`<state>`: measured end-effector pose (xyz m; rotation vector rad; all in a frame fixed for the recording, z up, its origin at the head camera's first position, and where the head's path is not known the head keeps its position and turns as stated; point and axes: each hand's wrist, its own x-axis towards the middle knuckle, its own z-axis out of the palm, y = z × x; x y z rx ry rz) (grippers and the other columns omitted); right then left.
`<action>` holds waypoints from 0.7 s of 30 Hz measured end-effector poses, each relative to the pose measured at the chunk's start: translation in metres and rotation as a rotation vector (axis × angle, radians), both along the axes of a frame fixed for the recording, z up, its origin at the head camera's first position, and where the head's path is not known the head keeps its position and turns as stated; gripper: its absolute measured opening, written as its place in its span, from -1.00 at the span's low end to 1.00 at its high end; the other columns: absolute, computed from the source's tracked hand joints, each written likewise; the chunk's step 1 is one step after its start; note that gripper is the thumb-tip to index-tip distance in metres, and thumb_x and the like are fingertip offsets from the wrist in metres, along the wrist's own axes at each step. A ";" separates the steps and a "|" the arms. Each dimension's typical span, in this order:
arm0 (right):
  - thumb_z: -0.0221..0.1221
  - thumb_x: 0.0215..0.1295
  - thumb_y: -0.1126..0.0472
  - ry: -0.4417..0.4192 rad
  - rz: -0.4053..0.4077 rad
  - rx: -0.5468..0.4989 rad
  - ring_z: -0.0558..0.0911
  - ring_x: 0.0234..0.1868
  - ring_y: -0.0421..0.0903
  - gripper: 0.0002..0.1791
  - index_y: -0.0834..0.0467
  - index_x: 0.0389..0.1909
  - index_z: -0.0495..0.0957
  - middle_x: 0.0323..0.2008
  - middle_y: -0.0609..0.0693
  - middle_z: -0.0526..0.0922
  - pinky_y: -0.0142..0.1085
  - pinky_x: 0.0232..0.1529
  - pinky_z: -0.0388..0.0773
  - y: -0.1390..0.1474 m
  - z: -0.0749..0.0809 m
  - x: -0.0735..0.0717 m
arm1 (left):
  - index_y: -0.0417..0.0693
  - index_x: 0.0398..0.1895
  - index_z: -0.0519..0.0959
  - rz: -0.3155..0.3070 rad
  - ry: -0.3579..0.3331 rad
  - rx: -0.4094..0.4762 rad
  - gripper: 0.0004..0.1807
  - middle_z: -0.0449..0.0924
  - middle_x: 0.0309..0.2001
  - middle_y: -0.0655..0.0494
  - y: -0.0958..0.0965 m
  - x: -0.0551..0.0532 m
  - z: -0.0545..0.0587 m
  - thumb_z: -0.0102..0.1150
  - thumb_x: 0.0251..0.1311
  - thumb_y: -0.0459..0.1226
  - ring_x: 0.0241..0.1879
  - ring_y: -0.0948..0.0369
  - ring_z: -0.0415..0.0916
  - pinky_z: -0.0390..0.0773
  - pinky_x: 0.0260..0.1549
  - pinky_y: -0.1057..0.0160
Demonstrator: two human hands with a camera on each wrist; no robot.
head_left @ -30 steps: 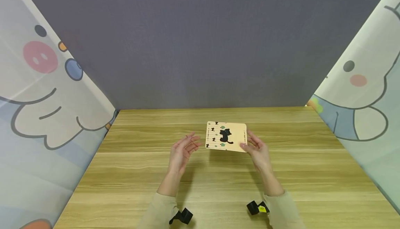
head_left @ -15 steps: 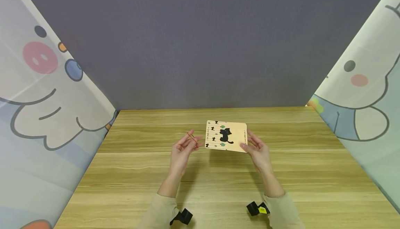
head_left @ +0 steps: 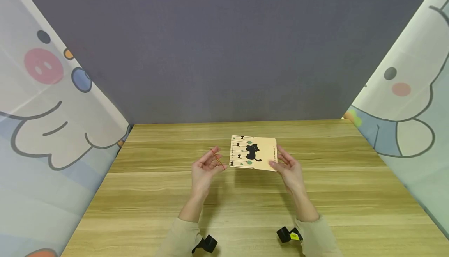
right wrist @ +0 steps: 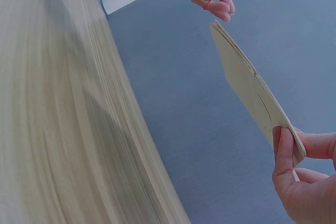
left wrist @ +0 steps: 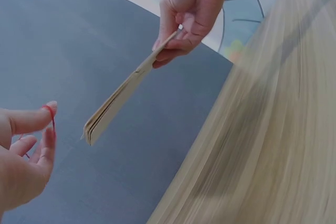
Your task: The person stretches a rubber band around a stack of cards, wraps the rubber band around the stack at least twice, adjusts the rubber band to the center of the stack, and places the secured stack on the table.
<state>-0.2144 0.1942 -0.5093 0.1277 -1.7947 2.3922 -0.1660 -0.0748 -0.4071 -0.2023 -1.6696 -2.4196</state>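
My right hand (head_left: 290,171) pinches a thin stack of cream cards (head_left: 263,147) by its right edge, thumb on top and fingers beneath. A black cat and small green shapes are printed on the upper face. Several layers show along the edge of the stack in the left wrist view, where it is held above the table. To the left, my left hand (head_left: 203,173) holds a thin red rubber band (head_left: 218,159) stretched between its thumb and a finger. In the right wrist view those fingertips (right wrist: 223,6) are just past the stack's far end, apart from it.
The wooden table (head_left: 158,194) lies beneath both hands. A grey panel (head_left: 224,54) stands at the back, with cartoon-printed sheets (head_left: 70,132) along the left and right sides. Black camera mounts (head_left: 209,243) sit at both wrists.
My left thumb and finger have spread apart and stretched the rubber band between them; the band was slack on the fingers before. My right hand and the cards have stayed nearly still.
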 end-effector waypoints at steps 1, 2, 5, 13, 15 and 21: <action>0.26 -0.03 0.41 0.002 0.000 -0.004 0.59 -0.26 -0.05 -0.27 0.05 0.23 0.27 -0.10 0.16 0.42 -0.30 -0.19 0.52 0.000 -0.001 0.000 | -0.47 0.00 0.38 -0.008 0.008 0.000 -0.39 0.43 -0.03 -0.23 0.000 0.000 0.000 0.15 -0.30 -0.76 -0.12 -0.04 0.41 0.55 -0.26 0.24; 0.25 -0.02 0.41 0.005 0.006 -0.006 0.59 -0.25 -0.05 -0.27 0.05 0.23 0.26 -0.10 0.16 0.42 -0.29 -0.18 0.52 0.000 -0.001 0.000 | -0.47 0.01 0.37 -0.014 0.018 -0.001 -0.38 0.42 -0.02 -0.24 0.001 0.000 0.001 0.14 -0.30 -0.77 -0.09 -0.08 0.39 0.55 -0.25 0.21; 0.23 -0.01 0.43 0.021 0.013 -0.014 0.59 -0.25 -0.05 -0.28 0.06 0.23 0.26 -0.10 0.14 0.43 -0.29 -0.17 0.52 -0.001 0.001 0.002 | -0.46 0.02 0.37 -0.023 0.049 -0.010 -0.37 0.42 -0.04 -0.21 0.002 0.001 0.000 0.16 -0.30 -0.76 -0.08 -0.11 0.38 0.54 -0.22 0.10; 0.30 -0.06 0.35 0.070 0.063 -0.085 0.59 -0.25 -0.09 -0.23 0.20 0.23 0.22 -0.13 0.13 0.45 -0.33 -0.20 0.53 -0.018 0.055 0.030 | -0.37 0.08 0.31 -0.065 0.111 -0.065 -0.25 0.34 0.04 -0.12 0.008 0.002 -0.002 0.23 -0.38 -0.74 0.01 -0.17 0.30 0.52 -0.19 0.06; 0.30 -0.07 0.36 0.095 0.074 -0.115 0.59 -0.26 -0.10 -0.24 0.22 0.22 0.23 -0.14 0.14 0.45 -0.35 -0.21 0.54 -0.022 0.063 0.034 | -0.38 0.10 0.26 -0.082 0.136 -0.079 -0.21 0.29 0.07 -0.12 0.010 0.002 -0.004 0.24 -0.39 -0.74 0.04 -0.22 0.25 0.52 -0.18 0.06; 0.19 -0.03 0.52 0.093 0.073 -0.149 0.59 -0.30 -0.12 -0.29 0.33 0.21 0.17 -0.18 0.09 0.48 -0.38 -0.23 0.54 -0.029 0.077 0.042 | -0.36 0.14 0.17 -0.101 0.199 -0.119 -0.16 0.18 0.12 -0.21 0.011 -0.001 -0.010 0.27 -0.37 -0.70 0.06 -0.21 0.23 0.52 -0.19 0.06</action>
